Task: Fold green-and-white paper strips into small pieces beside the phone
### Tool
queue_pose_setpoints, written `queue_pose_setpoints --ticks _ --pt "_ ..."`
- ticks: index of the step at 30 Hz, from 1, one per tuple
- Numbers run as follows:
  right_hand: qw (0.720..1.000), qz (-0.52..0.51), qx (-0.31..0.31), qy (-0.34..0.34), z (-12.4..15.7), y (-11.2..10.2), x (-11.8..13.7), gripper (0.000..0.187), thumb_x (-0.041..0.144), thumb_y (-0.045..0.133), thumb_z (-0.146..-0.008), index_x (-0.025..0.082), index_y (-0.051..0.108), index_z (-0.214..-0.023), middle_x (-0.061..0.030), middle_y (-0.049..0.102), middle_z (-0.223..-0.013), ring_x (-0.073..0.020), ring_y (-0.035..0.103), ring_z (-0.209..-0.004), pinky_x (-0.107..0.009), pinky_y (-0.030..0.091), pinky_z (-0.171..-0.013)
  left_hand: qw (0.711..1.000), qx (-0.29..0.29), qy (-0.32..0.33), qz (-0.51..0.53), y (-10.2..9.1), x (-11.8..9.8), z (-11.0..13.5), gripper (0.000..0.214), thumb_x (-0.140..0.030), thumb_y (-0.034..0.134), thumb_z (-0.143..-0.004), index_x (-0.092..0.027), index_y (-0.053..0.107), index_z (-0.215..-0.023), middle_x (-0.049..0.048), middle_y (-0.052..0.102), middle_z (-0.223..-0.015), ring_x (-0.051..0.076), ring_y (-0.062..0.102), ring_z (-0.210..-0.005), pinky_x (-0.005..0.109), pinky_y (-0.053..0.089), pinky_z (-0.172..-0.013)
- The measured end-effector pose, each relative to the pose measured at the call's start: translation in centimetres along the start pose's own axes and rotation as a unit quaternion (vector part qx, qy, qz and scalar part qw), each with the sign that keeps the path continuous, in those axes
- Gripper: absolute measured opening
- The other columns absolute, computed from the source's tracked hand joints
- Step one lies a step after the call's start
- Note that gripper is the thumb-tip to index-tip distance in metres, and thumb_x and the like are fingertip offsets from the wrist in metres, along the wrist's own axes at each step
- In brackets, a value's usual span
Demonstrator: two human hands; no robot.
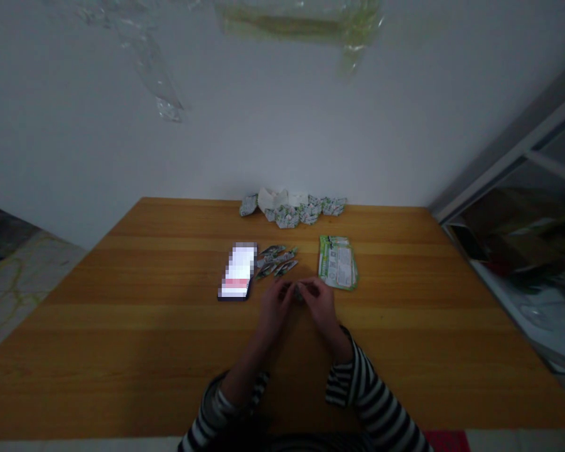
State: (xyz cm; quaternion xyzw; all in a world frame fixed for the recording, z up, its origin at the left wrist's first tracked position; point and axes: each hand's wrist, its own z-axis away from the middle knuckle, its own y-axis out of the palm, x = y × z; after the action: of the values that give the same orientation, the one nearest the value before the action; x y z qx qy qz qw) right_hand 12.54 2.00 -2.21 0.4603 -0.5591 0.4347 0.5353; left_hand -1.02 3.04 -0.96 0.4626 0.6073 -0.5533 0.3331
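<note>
Wooden worktop [122,326] under dim light: at lower centre of the frame, the left hand [275,307] and right hand [321,304] meet, fingers curled and pinching what looks like a small folded wrapper piece [299,292], though the dimness hides detail. Folded foil strips [275,260], a phone [235,271] and a green printed packet [338,263] lie just ahead; crumpled folded pieces [292,210] line the far edge.

One phone [236,271] lies on the tabletop [122,351]; right of it, about five folded strips [275,260] and one packet stack [338,263]; beyond it, about six crumpled wrappers [292,213].
</note>
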Motion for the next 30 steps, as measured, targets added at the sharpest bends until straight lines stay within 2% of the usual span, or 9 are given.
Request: queue_pose_setpoints --ticks 5,11,15,20,24,30 --pt "1.0 0.025 0.008 -0.003 0.24 0.1 0.05 0.026 0.043 0.064 -0.082 0.018 0.067 -0.083 -0.0051 0.069 -0.078 -0.0184 0.064 -0.071 -0.03 0.052 -0.067 1.0 -0.001 -0.001 -0.006 0.24 0.53 0.08 0.018 -0.033 0.057 -0.087 -0.018 0.067 -0.087 0.0055 0.065 -0.088 0.017 0.063 -0.077 0.028 0.052 -0.07" --pt "0.998 0.028 -0.043 -0.029 0.17 0.16 0.44 0.026 0.044 0.058 -0.087 0.018 0.062 -0.087 -0.0037 0.067 -0.079 -0.0171 0.063 -0.073 -0.028 0.051 -0.068 1.0 -0.013 -0.001 0.02 0.46 0.61 -0.05 0.017 -0.03 0.055 -0.088 -0.018 0.066 -0.09 0.0057 0.065 -0.089 0.018 0.063 -0.082 0.029 0.052 -0.073" --pt "0.998 0.04 -0.013 -0.039 0.35 0.42 0.58 0.023 0.04 0.058 -0.088 0.019 0.065 -0.094 -0.0062 0.071 -0.087 -0.0199 0.067 -0.082 -0.031 0.053 -0.075 1.0 0.003 -0.004 0.028 0.29 0.11 -0.07 0.019 -0.034 0.056 -0.089 -0.019 0.067 -0.095 0.0069 0.065 -0.096 0.019 0.063 -0.087 0.031 0.052 -0.077" --pt "0.993 0.095 0.034 -0.07 0.63 0.44 0.88 0.026 0.034 0.053 -0.092 0.02 0.069 -0.106 -0.0079 0.073 -0.103 -0.0221 0.068 -0.094 -0.035 0.051 -0.087 1.0 -0.001 -0.009 0.006 0.03 0.03 -0.06 0.018 -0.033 0.055 -0.089 -0.018 0.064 -0.091 0.0064 0.062 -0.092 0.019 0.061 -0.083 0.031 0.051 -0.075" --pt "0.992 0.1 0.025 -0.07 0.63 0.4 0.86 0.026 0.034 0.05 -0.093 0.02 0.07 -0.101 -0.0071 0.073 -0.096 -0.0213 0.067 -0.087 -0.033 0.052 -0.081 1.0 -0.005 0.007 -0.018 0.03 -0.1 -0.04 0.014 -0.027 0.051 -0.09 -0.019 0.062 -0.093 0.0067 0.06 -0.094 0.019 0.06 -0.085 0.031 0.05 -0.076" --pt "0.999 0.034 0.003 -0.042 0.54 0.65 0.57 0.02 0.036 0.055 -0.09 0.018 0.065 -0.092 -0.0053 0.071 -0.085 -0.0188 0.067 -0.078 -0.029 0.052 -0.073 0.999 -0.048 0.016 -0.014 -0.03 0.4 -0.12 0.015 -0.018 0.046 -0.088 -0.018 0.061 -0.092 0.006 0.06 -0.092 0.019 0.059 -0.085 0.03 0.049 -0.076"
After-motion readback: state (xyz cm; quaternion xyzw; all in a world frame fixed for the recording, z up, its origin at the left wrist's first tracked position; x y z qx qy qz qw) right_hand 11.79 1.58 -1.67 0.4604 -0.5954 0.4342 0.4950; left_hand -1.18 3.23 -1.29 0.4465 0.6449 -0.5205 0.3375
